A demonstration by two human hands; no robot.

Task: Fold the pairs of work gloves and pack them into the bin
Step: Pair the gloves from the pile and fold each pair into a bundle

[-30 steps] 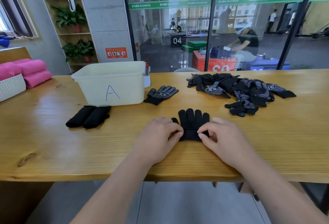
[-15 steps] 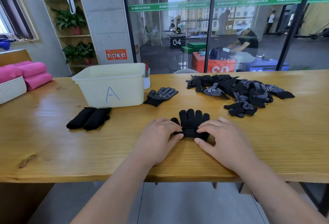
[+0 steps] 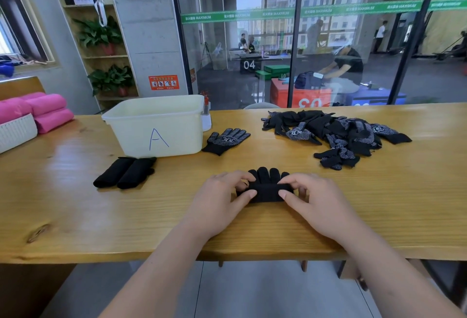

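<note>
A black work glove pair lies on the wooden table in front of me, its cuff end rolled up toward the fingers. My left hand pinches the roll's left end and my right hand pinches its right end. Only the glove's fingertips show beyond the roll. A cream bin marked "A" stands at the back left. A folded black pair lies in front of the bin. One dotted glove lies just right of the bin. A pile of loose gloves sits at the back right.
Pink rolled towels and a white basket stand at the far left of the table. A glass wall runs behind the table. The table's front edge is close under my wrists.
The glove's cuff has been rolled away from me toward its fingers, so less of the glove shows. Both hands moved slightly forward with the roll.
</note>
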